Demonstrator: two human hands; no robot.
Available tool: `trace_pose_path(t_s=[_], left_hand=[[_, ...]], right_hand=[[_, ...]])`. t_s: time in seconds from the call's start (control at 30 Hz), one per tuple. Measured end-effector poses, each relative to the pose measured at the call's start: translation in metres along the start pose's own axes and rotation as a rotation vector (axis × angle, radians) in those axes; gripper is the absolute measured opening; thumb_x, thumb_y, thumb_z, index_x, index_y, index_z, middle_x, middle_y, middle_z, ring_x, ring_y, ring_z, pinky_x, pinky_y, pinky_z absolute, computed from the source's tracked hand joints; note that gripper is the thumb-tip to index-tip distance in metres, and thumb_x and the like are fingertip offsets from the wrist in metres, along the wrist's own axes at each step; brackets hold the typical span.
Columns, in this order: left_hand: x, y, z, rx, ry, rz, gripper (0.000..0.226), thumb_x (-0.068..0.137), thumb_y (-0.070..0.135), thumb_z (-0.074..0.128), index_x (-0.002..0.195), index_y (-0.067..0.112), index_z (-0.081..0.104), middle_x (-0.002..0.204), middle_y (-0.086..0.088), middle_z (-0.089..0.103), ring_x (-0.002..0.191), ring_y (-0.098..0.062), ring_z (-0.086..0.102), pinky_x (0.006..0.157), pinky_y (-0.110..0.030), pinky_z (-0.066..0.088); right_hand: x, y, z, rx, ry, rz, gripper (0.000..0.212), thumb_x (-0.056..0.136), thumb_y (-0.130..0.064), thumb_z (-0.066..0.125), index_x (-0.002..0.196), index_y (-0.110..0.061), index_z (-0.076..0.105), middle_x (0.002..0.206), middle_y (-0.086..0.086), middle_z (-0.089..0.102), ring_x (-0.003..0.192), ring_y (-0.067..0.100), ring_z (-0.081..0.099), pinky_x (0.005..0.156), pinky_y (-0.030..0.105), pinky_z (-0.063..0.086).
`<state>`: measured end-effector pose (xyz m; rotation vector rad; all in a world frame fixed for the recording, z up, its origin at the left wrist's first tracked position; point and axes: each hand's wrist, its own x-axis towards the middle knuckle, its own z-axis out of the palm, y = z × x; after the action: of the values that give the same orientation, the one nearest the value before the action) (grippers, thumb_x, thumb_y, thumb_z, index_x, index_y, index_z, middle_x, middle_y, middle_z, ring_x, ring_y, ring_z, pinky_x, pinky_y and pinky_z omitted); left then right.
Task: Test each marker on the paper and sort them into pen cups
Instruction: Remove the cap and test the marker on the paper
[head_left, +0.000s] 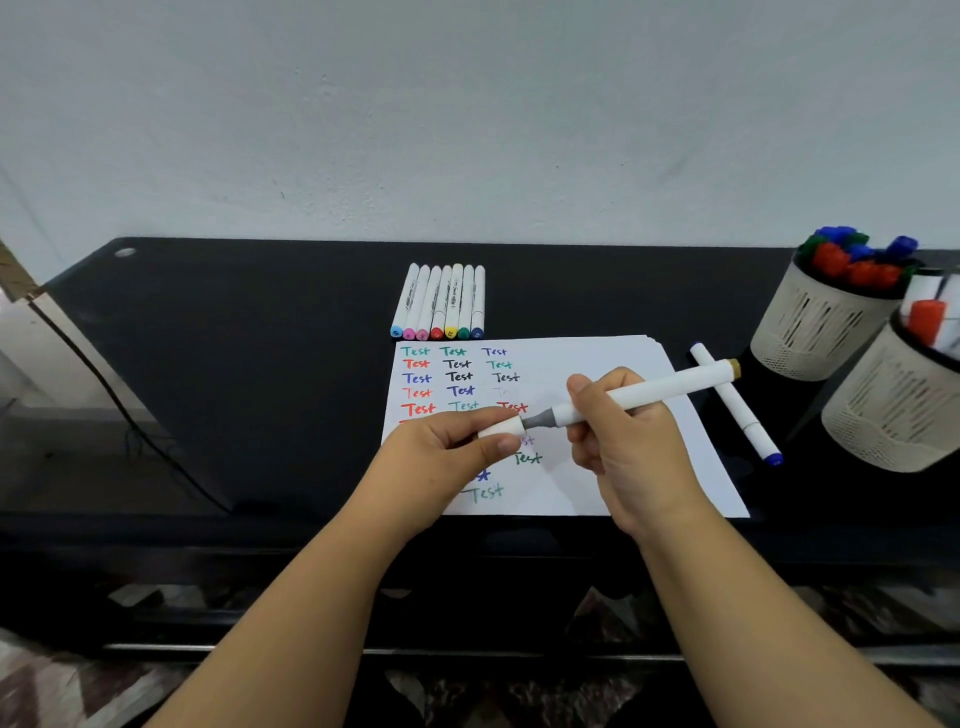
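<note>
The left hand (462, 441) hides several words on the paper (597, 358).

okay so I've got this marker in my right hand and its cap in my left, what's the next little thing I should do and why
Probably bring the marker tip down onto a bare spot of the paper and write a test word. The cap is already off in your left hand, the grey tip is exposed, and your right hand holds it over the sheet.

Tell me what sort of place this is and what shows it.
Probably a home desk or study corner, though that is a guess. A dark desk stands against a plain wall, with paper covered in "Test" scribbles, a row of markers and two pen cups at the right.
</note>
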<state>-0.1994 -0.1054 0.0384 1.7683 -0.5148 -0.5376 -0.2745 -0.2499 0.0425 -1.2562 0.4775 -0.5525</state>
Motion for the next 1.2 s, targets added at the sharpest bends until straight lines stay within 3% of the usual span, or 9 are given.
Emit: trace_pose_path(t_s=[0.23, 0.4, 0.5, 0.63, 0.7, 0.77, 0.93, 1.1, 1.2], left_hand=[[-0.002, 0.005, 0.000, -0.004, -0.090, -0.004, 0.015, 0.079, 0.028, 0.071, 0.082, 0.043, 0.069, 0.082, 0.031, 0.068, 0.079, 0.022, 0.054, 0.063, 0.004, 0.039], [-0.002, 0.004, -0.004, -0.033, -0.083, -0.018, 0.015, 0.078, 0.026, 0.071, 0.088, 0.038, 0.073, 0.087, 0.022, 0.071, 0.088, 0.011, 0.061, 0.074, -0.005, 0.045], [-0.003, 0.003, -0.005, -0.022, -0.092, -0.019, 0.015, 0.079, 0.025, 0.071, 0.091, 0.033, 0.073, 0.085, 0.020, 0.072, 0.082, 0.017, 0.058, 0.065, 0.004, 0.039], [-0.003, 0.004, -0.005, -0.081, -0.102, -0.037, 0.012, 0.079, 0.020, 0.071, 0.085, 0.031, 0.071, 0.078, 0.019, 0.072, 0.076, 0.018, 0.059, 0.060, 0.002, 0.039], [-0.003, 0.004, -0.005, -0.098, -0.100, -0.029, 0.015, 0.080, 0.017, 0.070, 0.081, 0.032, 0.071, 0.075, 0.020, 0.071, 0.074, 0.017, 0.060, 0.058, 0.001, 0.040], [-0.002, 0.003, -0.005, -0.125, -0.095, -0.027, 0.018, 0.080, 0.014, 0.070, 0.079, 0.031, 0.071, 0.074, 0.018, 0.072, 0.074, 0.013, 0.062, 0.061, -0.001, 0.043], [0.002, 0.001, -0.006, -0.111, -0.088, -0.025, 0.019, 0.078, 0.016, 0.071, 0.083, 0.034, 0.073, 0.085, 0.017, 0.073, 0.084, 0.009, 0.063, 0.073, -0.004, 0.047], [0.006, 0.005, -0.006, -0.024, -0.033, -0.024, 0.017, 0.082, 0.025, 0.068, 0.084, 0.042, 0.071, 0.077, 0.018, 0.071, 0.075, 0.010, 0.060, 0.066, -0.005, 0.041], [0.007, 0.002, -0.007, 0.029, 0.022, -0.025, 0.018, 0.084, 0.028, 0.068, 0.081, 0.046, 0.070, 0.076, 0.006, 0.068, 0.057, 0.000, 0.053, 0.052, -0.005, 0.040]], right_hand=[[0.000, -0.004, -0.006, -0.037, -0.212, 0.079, 0.022, 0.087, -0.007, 0.062, 0.069, -0.012, 0.049, 0.053, 0.000, 0.057, 0.047, 0.009, 0.042, 0.043, 0.016, 0.033], [0.002, -0.009, -0.014, -0.059, -0.358, 0.108, 0.016, 0.064, -0.012, 0.069, 0.074, -0.010, 0.057, 0.053, 0.001, 0.057, 0.049, 0.012, 0.037, 0.044, 0.018, 0.029], [0.003, -0.007, -0.018, -0.059, -0.397, 0.142, 0.020, 0.067, -0.006, 0.075, 0.072, -0.012, 0.056, 0.051, -0.002, 0.056, 0.046, 0.009, 0.037, 0.044, 0.017, 0.026], [0.005, -0.003, -0.017, -0.013, -0.467, 0.152, 0.023, 0.060, -0.001, 0.079, 0.064, -0.017, 0.064, 0.058, -0.001, 0.061, 0.051, 0.008, 0.043, 0.044, 0.018, 0.027], [0.007, -0.001, -0.014, -0.032, -0.471, 0.153, 0.032, 0.052, 0.002, 0.085, 0.059, -0.023, 0.065, 0.057, -0.001, 0.060, 0.052, 0.010, 0.041, 0.044, 0.018, 0.028], [0.008, 0.001, -0.012, -0.032, -0.458, 0.159, 0.032, 0.057, 0.005, 0.080, 0.058, -0.023, 0.065, 0.056, -0.002, 0.059, 0.050, 0.010, 0.040, 0.044, 0.018, 0.028], [0.008, 0.003, -0.007, -0.005, -0.436, 0.158, 0.013, 0.064, -0.004, 0.068, 0.066, -0.014, 0.059, 0.056, -0.003, 0.060, 0.045, 0.008, 0.039, 0.044, 0.017, 0.029], [0.012, 0.003, -0.004, -0.023, -0.356, 0.157, 0.014, 0.061, -0.010, 0.068, 0.072, -0.013, 0.060, 0.050, -0.002, 0.053, 0.045, 0.008, 0.035, 0.043, 0.017, 0.030], [0.014, 0.002, -0.008, 0.004, -0.313, 0.174, 0.014, 0.063, -0.011, 0.067, 0.076, -0.012, 0.063, 0.056, 0.000, 0.051, 0.049, 0.008, 0.039, 0.043, 0.017, 0.030]])
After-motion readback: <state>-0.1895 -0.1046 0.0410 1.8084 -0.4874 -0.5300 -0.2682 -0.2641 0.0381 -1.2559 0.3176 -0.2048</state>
